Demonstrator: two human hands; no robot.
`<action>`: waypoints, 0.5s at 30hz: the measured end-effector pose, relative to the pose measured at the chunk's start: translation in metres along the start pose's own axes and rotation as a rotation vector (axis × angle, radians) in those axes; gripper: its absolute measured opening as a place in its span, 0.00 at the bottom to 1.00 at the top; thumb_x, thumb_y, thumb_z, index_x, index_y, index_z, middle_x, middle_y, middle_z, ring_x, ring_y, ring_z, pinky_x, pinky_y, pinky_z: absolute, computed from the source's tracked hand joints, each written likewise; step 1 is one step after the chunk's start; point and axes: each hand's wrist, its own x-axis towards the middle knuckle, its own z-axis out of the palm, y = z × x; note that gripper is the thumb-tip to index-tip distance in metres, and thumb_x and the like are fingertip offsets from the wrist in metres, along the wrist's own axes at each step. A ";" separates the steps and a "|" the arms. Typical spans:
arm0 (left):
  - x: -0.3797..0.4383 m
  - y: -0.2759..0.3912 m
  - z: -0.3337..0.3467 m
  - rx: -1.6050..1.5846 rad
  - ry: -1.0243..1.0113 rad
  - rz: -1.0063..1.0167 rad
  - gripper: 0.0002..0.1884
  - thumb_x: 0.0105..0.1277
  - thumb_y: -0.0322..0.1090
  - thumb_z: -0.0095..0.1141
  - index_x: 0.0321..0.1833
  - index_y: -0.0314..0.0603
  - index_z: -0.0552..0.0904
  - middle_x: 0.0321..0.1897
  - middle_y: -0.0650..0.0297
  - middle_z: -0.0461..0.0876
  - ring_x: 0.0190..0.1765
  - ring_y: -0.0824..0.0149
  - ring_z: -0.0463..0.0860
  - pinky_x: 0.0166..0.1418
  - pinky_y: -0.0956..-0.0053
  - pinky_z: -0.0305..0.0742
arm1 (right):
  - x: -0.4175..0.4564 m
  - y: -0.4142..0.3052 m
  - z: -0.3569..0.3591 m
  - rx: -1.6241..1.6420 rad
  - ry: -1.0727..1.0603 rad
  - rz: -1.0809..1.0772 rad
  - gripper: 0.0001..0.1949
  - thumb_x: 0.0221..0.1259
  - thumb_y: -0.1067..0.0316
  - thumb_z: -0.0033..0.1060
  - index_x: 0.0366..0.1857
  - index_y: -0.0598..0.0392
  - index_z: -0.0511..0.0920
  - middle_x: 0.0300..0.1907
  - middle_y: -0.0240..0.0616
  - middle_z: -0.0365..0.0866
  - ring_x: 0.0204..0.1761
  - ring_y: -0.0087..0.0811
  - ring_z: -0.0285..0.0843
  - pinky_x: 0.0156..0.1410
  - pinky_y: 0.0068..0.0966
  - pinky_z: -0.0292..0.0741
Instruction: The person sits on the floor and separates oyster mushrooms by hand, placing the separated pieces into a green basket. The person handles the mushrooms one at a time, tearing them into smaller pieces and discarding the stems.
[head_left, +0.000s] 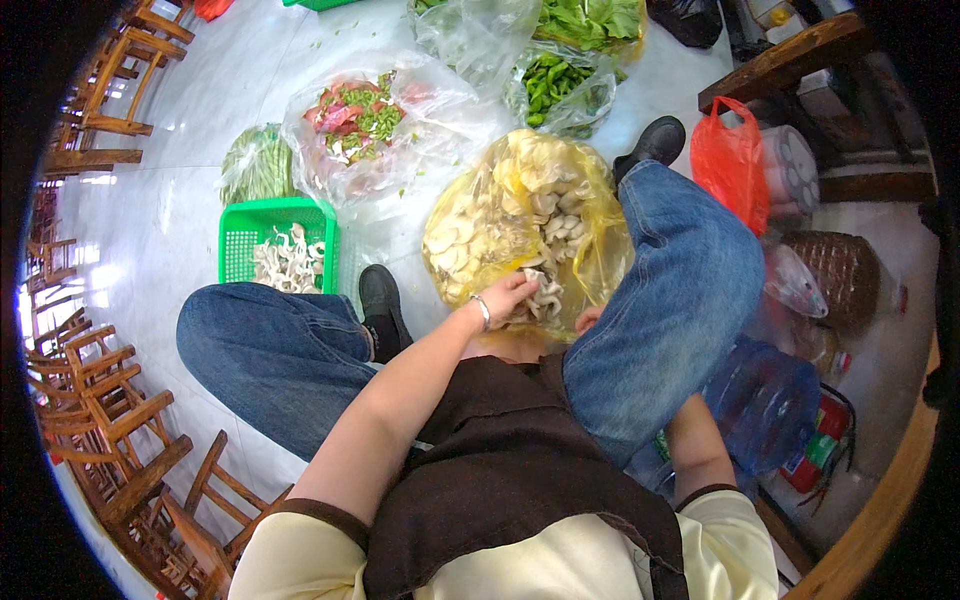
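Observation:
Between my legs lies a translucent yellow plastic bag (465, 202) full of pale oyster mushrooms (564, 231). My left hand (507, 301), with a bracelet at the wrist, grips a cluster of oyster mushrooms (546, 297) at the bag's near side. Only some fingers of my right hand (588, 319) show beside the bag; my right leg hides the rest, and whatever it holds cannot be made out. To the left, beyond my left knee, a green plastic basket (330, 247) contains loose torn mushrooms (289, 259).
A clear bag (247, 161) of green beans lies behind the basket. Trimmings sit on a spread plastic bag (442, 105). Green peppers (559, 86) and leafy greens (592, 22) are farther back. On the right are a red bag (724, 161) and blue water jug (772, 405); wooden chairs (112, 382) line the left.

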 end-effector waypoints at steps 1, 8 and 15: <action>-0.003 0.000 -0.001 -0.123 0.038 0.011 0.15 0.67 0.43 0.44 0.47 0.41 0.75 0.36 0.70 0.76 0.35 0.77 0.70 0.39 0.81 0.67 | -0.009 0.006 0.000 0.075 0.018 0.023 0.13 0.55 0.65 0.53 0.44 0.57 0.72 0.31 0.32 0.75 0.37 0.25 0.72 0.43 0.19 0.68; -0.055 0.089 -0.019 -0.780 -0.075 0.237 0.18 0.69 0.44 0.38 0.53 0.39 0.70 0.46 0.63 0.75 0.48 0.68 0.74 0.54 0.72 0.69 | -0.062 0.048 -0.021 0.793 0.771 -0.016 0.11 0.57 0.65 0.50 0.42 0.56 0.73 0.30 0.31 0.75 0.37 0.25 0.72 0.43 0.19 0.68; -0.094 0.135 -0.054 -0.591 -0.205 0.587 0.17 0.69 0.42 0.39 0.50 0.37 0.71 0.44 0.63 0.75 0.48 0.70 0.74 0.54 0.75 0.68 | -0.170 -0.018 -0.118 0.103 1.500 -0.576 0.08 0.62 0.65 0.45 0.38 0.56 0.75 0.33 0.31 0.76 0.35 0.20 0.70 0.41 0.17 0.67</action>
